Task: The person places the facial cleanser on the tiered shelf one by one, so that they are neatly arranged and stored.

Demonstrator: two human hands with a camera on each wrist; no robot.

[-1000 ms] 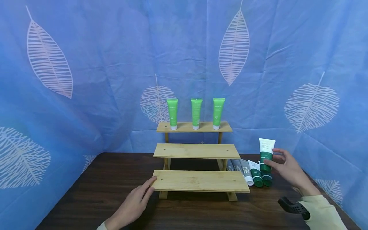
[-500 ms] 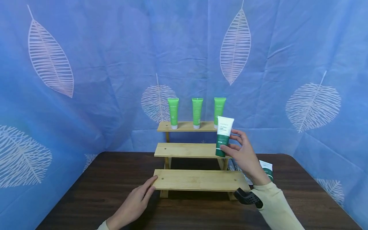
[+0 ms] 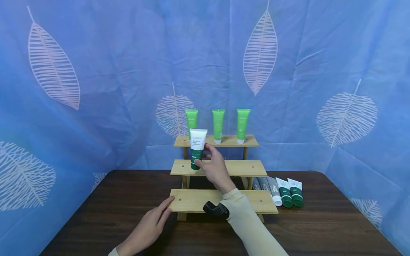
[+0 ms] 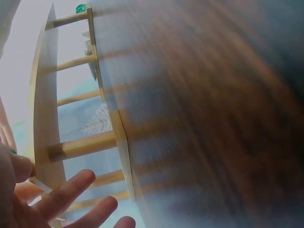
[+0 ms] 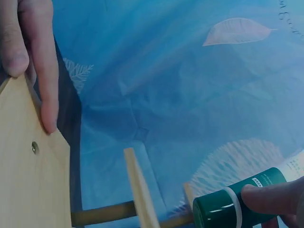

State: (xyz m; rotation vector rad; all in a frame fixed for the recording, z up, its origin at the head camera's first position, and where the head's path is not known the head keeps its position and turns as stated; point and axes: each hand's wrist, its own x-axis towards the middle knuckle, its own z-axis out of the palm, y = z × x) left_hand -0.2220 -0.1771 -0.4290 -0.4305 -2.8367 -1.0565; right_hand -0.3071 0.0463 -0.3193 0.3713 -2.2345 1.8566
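Carried leftward from the rack's 3 o'clock side, one white-and-dark-green squeeze tube (image 3: 196,151) is now at about 10:30 from the centre of the three-tier wooden display rack (image 3: 245,170). The right hand (image 3: 217,170) has crossed with it, while the left hand (image 3: 152,224) stays put.

The carried tube stands nearly upright, dark cap down, at the left end of the middle tier (image 3: 237,169); whether the cap touches the wood, I cannot tell. Thumb and fingers of the right hand pinch its green lower half, the thumb (image 5: 266,197) lying across the front in the right wrist view. Behind, it partly hides the leftmost of three light-green tubes (image 3: 218,124), which stand caps down on the top tier (image 3: 230,140) at 11, 12 and 1 o'clock.

At 8 o'clock, the left hand rests on the left end of the bottom tier (image 3: 195,205), its fingers extended rather than curled.

Between 3 and 4 o'clock, two matching white-and-green tubes (image 3: 290,193) lie side by side on the dark wood-grain table (image 3: 323,224), next to three grey tubes (image 3: 274,191) partly hidden by the bottom tier. Blue cloth (image 3: 208,46) printed with pale leaves hangs beyond, at 12 o'clock.
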